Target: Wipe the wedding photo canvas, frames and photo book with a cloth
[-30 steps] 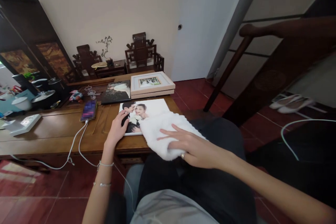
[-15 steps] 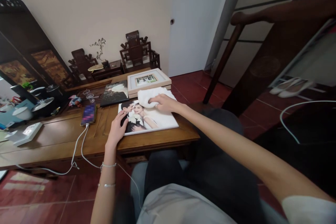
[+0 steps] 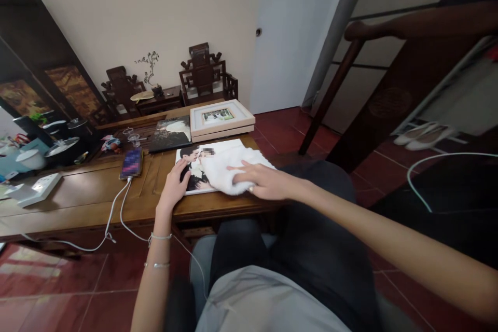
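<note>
A wedding photo panel (image 3: 199, 172) lies flat near the front edge of the wooden table. My left hand (image 3: 175, 182) rests on its left side with the fingers spread, holding nothing. A fluffy white cloth (image 3: 227, 163) covers the right and lower right of the photo, draping past its right edge. On top of it, my right hand (image 3: 268, 180) presses down with its fingers bunched into the cloth. Part of the pictured couple shows to the left of the cloth.
Behind the photo lie a stack of pale wooden frames (image 3: 221, 119) and a dark photo panel (image 3: 169, 135). A charging phone (image 3: 131, 163) and a white power strip (image 3: 41, 189) sit to the left. A wooden chair (image 3: 379, 83) stands at the right.
My right hand has drawn the white cloth from the photo's upper right down toward the front edge. The upper right corner is uncovered now. My left hand has stayed in place.
</note>
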Demonstrator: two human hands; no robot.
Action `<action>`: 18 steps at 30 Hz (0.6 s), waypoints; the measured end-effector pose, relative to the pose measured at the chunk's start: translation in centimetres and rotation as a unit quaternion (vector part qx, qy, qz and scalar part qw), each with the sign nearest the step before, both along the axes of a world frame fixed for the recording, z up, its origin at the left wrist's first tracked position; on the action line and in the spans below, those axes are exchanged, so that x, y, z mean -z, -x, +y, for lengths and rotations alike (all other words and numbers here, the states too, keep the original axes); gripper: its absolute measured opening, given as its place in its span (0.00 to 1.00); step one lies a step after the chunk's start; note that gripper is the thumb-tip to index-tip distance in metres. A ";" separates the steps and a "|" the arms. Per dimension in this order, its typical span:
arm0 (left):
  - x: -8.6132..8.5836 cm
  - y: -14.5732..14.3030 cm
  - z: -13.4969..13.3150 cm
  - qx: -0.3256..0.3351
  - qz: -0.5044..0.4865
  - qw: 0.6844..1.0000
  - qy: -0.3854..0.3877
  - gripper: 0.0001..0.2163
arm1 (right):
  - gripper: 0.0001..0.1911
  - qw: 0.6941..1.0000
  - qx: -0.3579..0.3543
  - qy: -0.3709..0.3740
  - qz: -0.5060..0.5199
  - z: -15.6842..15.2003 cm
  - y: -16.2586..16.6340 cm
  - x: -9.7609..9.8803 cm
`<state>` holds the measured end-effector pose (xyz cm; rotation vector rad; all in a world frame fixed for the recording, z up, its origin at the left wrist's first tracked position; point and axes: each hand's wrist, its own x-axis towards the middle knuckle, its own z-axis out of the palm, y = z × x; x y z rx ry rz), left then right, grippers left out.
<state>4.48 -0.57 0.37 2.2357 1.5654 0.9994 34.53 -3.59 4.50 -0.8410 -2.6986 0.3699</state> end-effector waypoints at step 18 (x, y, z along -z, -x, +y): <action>0.3 -0.2 0.0 -0.004 -0.009 1.000 -0.004 0.18 | 0.31 1.000 0.000 -0.020 -0.002 -1.8 2.1 1.5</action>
